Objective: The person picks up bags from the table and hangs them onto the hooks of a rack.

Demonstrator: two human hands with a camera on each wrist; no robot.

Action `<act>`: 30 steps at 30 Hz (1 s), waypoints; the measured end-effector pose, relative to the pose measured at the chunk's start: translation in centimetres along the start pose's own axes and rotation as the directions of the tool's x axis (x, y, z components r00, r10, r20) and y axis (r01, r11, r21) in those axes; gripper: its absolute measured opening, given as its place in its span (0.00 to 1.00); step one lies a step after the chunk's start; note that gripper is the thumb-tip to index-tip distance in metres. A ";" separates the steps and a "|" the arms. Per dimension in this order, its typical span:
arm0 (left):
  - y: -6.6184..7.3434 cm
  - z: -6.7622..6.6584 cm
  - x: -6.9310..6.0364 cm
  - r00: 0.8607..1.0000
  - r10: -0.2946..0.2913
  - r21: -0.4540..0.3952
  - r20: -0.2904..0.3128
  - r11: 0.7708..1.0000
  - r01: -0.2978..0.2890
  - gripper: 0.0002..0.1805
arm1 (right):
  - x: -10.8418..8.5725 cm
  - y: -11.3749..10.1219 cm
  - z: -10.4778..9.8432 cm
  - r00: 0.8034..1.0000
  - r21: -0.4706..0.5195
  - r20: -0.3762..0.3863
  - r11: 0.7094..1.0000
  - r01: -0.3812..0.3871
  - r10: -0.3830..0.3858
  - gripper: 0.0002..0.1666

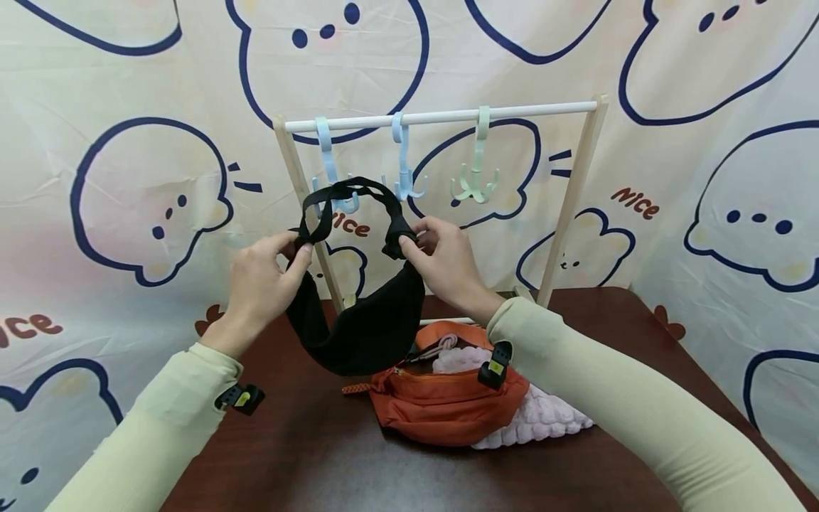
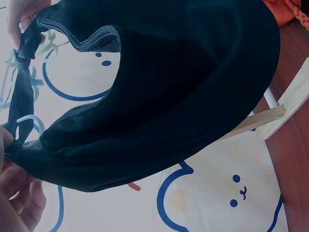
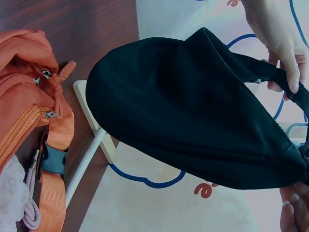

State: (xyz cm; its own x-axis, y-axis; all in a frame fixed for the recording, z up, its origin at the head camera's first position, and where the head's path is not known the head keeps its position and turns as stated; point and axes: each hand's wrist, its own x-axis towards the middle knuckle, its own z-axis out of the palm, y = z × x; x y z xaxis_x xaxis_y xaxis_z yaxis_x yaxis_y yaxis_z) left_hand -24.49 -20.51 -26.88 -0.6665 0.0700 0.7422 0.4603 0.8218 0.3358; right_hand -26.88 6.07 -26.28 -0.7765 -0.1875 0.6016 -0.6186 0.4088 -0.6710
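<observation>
Head cam first: black bag (image 1: 367, 334) is up in the air over the tabletop (image 1: 281, 455), in front of a rack (image 1: 571, 203) with two blue hooks (image 1: 404, 160) and a green hook (image 1: 477, 160) on its bar. Left hand (image 1: 261, 279) has a pinching grip on one end by the strap, right hand (image 1: 448, 264) pinches the bunched other end. Orange bag (image 1: 448, 412) sits below, pale pink bumpy fabric (image 1: 553, 419) poking out beside it.

Left wrist: black bag hogs the shot, zipper (image 2: 100, 39) gaping, both hands' fingers at the left edge.

Right wrist: black bag's mid-frame; orange bag's off left, dark buckle (image 3: 54, 160) on its strap.
</observation>
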 end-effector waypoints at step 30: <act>-0.8 1.3 -1.1 0.997 -0.020 0.044 0.076 0.999 0.017 0.10 | -0.7 1.2 0.8 0.999 0.017 0.039 0.999 -0.030 0.030 0.10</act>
State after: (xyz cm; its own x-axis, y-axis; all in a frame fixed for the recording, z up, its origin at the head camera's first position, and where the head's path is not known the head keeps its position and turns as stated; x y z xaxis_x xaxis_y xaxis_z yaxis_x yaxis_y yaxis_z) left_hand -24.86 -20.56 -28.70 -0.7183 0.0966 0.6890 0.4228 0.8470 0.3221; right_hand -27.16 5.97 -27.85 -0.7986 -0.2102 0.5639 -0.5966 0.3994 -0.6961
